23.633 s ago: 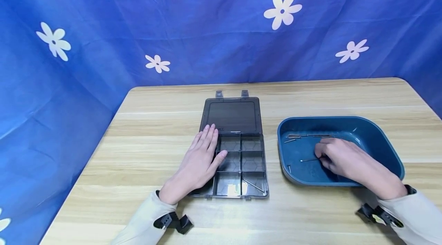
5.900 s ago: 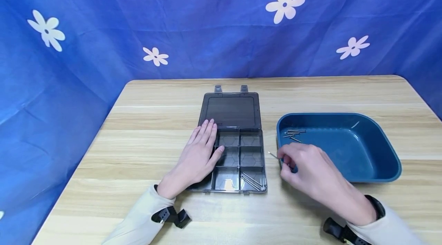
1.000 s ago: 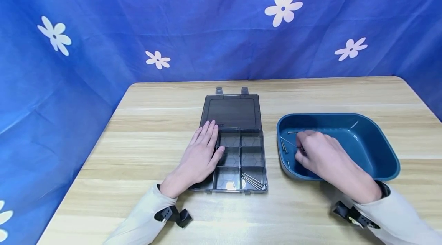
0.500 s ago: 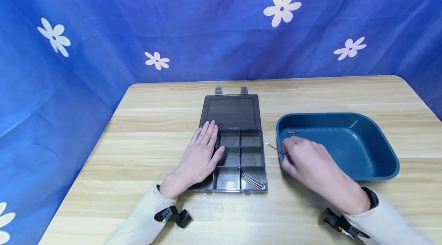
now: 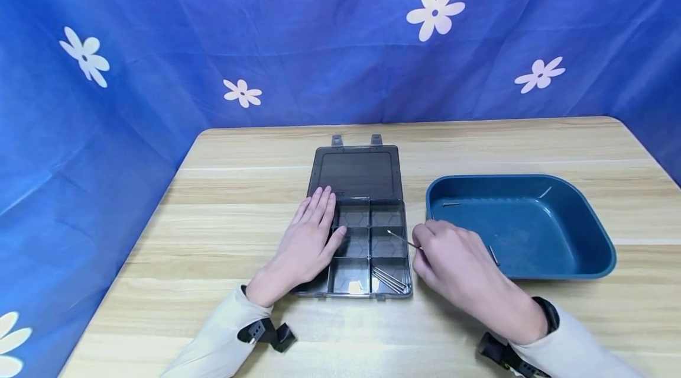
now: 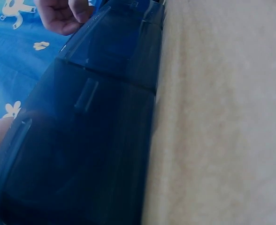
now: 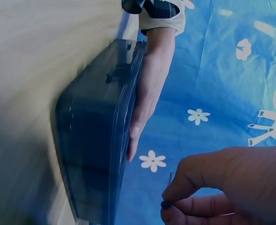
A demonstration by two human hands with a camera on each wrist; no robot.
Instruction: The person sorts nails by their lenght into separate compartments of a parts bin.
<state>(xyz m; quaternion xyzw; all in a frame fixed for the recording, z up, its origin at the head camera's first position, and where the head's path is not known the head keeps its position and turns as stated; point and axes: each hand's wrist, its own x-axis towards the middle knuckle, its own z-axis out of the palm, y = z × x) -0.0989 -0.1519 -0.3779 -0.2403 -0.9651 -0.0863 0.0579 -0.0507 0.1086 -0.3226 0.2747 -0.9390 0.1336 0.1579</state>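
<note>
A smoky grey divided box (image 5: 351, 271) lies on the table with its lid (image 5: 357, 172) folded back. My left hand (image 5: 300, 245) rests flat on the box's left side with straight fingers, covering the left compartments. Between thumb and fingers my right hand (image 5: 460, 268) pinches a thin metal nail (image 5: 402, 239), whose far end reaches over the middle right compartment. In the right wrist view the nail's round dark head (image 7: 165, 205) shows between the fingertips. Several nails (image 5: 389, 280) lie slantwise in the front right compartment.
To the right stands a blue plastic bin (image 5: 558, 230). Inside it lie a short nail (image 5: 451, 204) near the back left and another nail (image 5: 494, 255) beside my right wrist. The bin's left front part is hidden by my hand. A blue flowered cloth (image 5: 340, 41) hangs behind the table.
Over the last second my right hand has left the bin with the nail and moved left to the box's right edge. My left hand stays put. The front right compartment held fewer nails earlier.
</note>
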